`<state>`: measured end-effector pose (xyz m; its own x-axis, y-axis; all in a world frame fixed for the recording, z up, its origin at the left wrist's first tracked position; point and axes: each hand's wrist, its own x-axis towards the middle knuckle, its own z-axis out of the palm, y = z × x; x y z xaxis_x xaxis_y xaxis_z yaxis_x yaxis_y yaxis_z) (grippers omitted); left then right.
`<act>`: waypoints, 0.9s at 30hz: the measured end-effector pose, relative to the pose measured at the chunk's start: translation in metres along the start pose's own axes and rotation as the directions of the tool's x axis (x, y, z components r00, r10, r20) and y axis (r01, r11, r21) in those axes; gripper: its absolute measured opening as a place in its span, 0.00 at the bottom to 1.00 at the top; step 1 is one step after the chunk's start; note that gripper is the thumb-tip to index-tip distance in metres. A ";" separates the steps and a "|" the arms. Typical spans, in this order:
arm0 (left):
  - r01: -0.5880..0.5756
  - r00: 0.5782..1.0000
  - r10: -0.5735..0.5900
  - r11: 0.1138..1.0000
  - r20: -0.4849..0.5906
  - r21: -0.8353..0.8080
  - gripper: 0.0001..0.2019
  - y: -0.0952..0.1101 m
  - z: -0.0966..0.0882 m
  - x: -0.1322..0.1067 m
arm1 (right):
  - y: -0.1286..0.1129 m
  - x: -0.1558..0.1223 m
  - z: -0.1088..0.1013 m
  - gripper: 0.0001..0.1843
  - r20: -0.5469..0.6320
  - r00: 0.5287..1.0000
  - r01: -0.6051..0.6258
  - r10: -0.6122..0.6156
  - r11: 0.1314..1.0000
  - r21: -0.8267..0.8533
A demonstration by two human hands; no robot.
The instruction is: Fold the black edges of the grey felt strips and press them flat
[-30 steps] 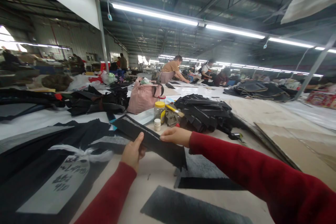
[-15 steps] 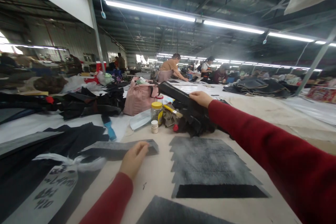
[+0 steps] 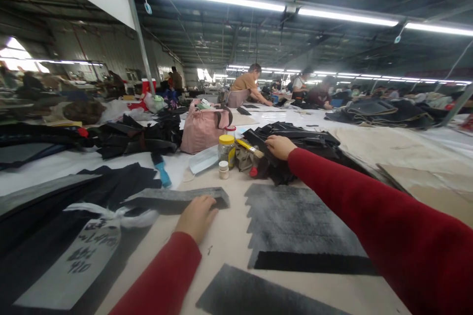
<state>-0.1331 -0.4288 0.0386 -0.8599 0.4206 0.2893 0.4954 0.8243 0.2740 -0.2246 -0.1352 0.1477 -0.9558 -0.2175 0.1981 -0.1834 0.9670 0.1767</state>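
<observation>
My left hand (image 3: 196, 215) rests fingers down on the near end of a grey fabric strip (image 3: 173, 198) that lies flat on the table (image 3: 229, 236). My right hand (image 3: 280, 146) reaches forward and lies on a pile of black fabric pieces (image 3: 299, 150), with a black strip (image 3: 258, 143) under its fingers; whether the fingers grip it is hard to tell. Both arms wear red sleeves. A dark sprayed patch (image 3: 299, 226) marks the table between the arms.
A yellow-lidded jar (image 3: 226, 148), a small white bottle (image 3: 223, 169), a brush (image 3: 248, 147), a face mask (image 3: 205, 159) and a pink bag (image 3: 203, 130) stand behind. Black fabric with a tied label (image 3: 88, 248) lies left. Cardboard sheets (image 3: 417, 182) lie right. Other people work at the far tables.
My right hand carried the black strip away from the left hand to the black pile and lowered it there. My left hand moved onto the grey strip and stayed.
</observation>
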 end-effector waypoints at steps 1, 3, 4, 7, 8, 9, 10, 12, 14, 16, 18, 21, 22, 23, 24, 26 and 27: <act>-0.005 1.000 0.005 1.000 0.004 0.016 0.10 0.000 0.000 0.000 | -0.008 -0.004 -0.005 0.17 -0.008 0.999 0.043 -0.043 0.999 0.004; -0.023 1.000 0.022 0.999 0.006 0.043 0.11 0.001 0.000 0.001 | -0.030 -0.018 -0.010 0.16 -0.015 0.989 0.150 -0.149 0.989 0.016; -0.029 1.000 0.029 0.998 0.001 0.051 0.11 0.001 0.000 0.001 | -0.043 -0.027 -0.010 0.16 -0.010 0.977 0.213 -0.213 0.977 0.023; -0.029 0.999 0.031 0.997 -0.022 0.073 0.13 0.002 0.003 0.001 | -0.086 -0.059 -0.001 0.13 0.022 0.864 0.501 -0.502 0.864 0.051; -0.023 0.999 0.026 0.996 -0.031 0.083 0.13 0.001 0.004 0.002 | -0.099 -0.069 0.005 0.12 0.034 0.816 0.574 -0.577 0.816 0.064; -0.016 0.999 0.019 0.996 -0.039 0.093 0.13 0.001 0.005 0.002 | -0.111 -0.078 0.010 0.11 0.036 0.776 0.626 -0.629 0.777 0.074; -0.011 0.999 0.016 0.995 -0.043 0.102 0.13 0.001 0.006 0.002 | -0.122 -0.085 0.016 0.11 0.026 0.741 0.667 -0.671 0.741 0.078; -0.012 0.999 0.018 0.993 -0.045 0.113 0.12 0.001 0.009 0.002 | -0.139 -0.094 0.024 0.11 -0.018 0.681 0.730 -0.732 0.678 0.078; -0.021 0.999 0.025 0.993 -0.041 0.114 0.11 0.003 0.010 0.001 | -0.152 -0.096 0.030 0.12 -0.059 0.667 0.745 -0.742 0.664 0.065; -0.015 0.999 0.019 0.994 -0.042 0.106 0.11 0.005 0.011 0.001 | -0.161 -0.095 0.034 0.12 -0.070 0.728 0.685 -0.682 0.727 0.049; 0.020 0.998 -0.015 0.995 -0.058 0.093 0.09 0.005 0.012 0.001 | -0.169 -0.093 0.038 0.12 -0.044 0.800 0.600 -0.598 0.799 0.037; 0.154 0.981 -0.146 0.986 -0.127 0.057 0.09 -0.002 0.011 0.003 | -0.178 -0.091 0.043 0.14 -0.014 0.846 0.532 -0.532 0.846 0.024; 0.218 0.964 -0.210 0.975 -0.162 0.037 0.10 -0.006 0.010 0.004 | -0.179 -0.091 0.044 0.14 -0.014 0.851 0.526 -0.526 0.850 0.022; 0.285 0.940 -0.277 0.958 -0.198 0.013 0.11 -0.011 0.009 0.005 | -0.180 -0.091 0.044 0.14 -0.018 0.853 0.521 -0.521 0.853 0.021; 0.347 0.911 -0.341 0.938 -0.231 -0.014 0.12 -0.016 0.007 0.006 | -0.181 -0.091 0.044 0.14 -0.018 0.854 0.521 -0.520 0.853 0.022; 0.429 0.859 -0.431 0.901 -0.278 -0.069 0.13 -0.022 0.003 0.007 | -0.181 -0.089 0.042 0.14 -0.009 0.856 0.517 -0.517 0.855 0.031; 0.444 0.844 -0.451 0.891 -0.290 -0.094 0.13 -0.024 0.002 0.007 | -0.182 -0.087 0.040 0.14 -0.005 0.857 0.516 -0.516 0.856 0.037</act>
<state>-0.1509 -0.4446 0.0323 -0.9135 -0.1269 0.3865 0.0710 0.8858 0.4587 -0.1172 -0.2871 0.0597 -0.7229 -0.6859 0.0838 -0.6584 0.7204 0.2180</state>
